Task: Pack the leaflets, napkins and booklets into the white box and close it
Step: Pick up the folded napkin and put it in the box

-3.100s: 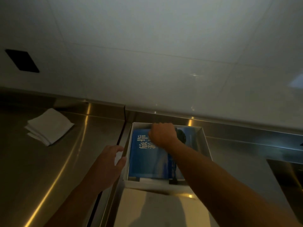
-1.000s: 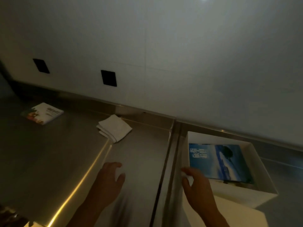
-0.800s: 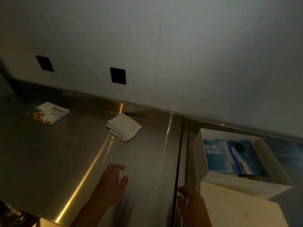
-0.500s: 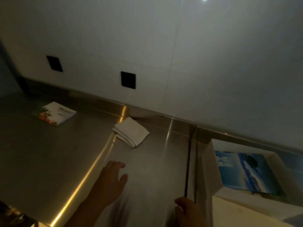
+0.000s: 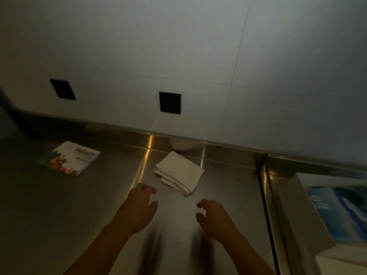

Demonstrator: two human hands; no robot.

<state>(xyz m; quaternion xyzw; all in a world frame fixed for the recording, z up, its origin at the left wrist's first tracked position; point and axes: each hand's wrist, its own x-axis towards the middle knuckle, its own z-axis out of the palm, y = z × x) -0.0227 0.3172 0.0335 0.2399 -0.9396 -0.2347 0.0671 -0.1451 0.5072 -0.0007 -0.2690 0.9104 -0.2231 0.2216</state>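
A folded stack of white napkins (image 5: 179, 172) lies on the steel counter, just beyond both hands. My left hand (image 5: 139, 209) hovers empty, fingers spread, below and left of the stack. My right hand (image 5: 215, 217) is empty too, fingers curled apart, below and right of it. A leaflet (image 5: 69, 158) with green and orange print lies at the far left. The white box (image 5: 309, 211) stands open at the right edge, a blue booklet (image 5: 341, 213) lying inside it.
The steel counter (image 5: 79, 215) runs under a white tiled wall with two black square outlets (image 5: 170, 103). A dark seam (image 5: 267, 205) splits the counter between the napkins and the box. The box's lid (image 5: 341, 264) lies at the bottom right corner.
My view has swung left, so the box slid to the right edge. My right hand left the box and moved left and forward beside my left hand, both now near the napkins.
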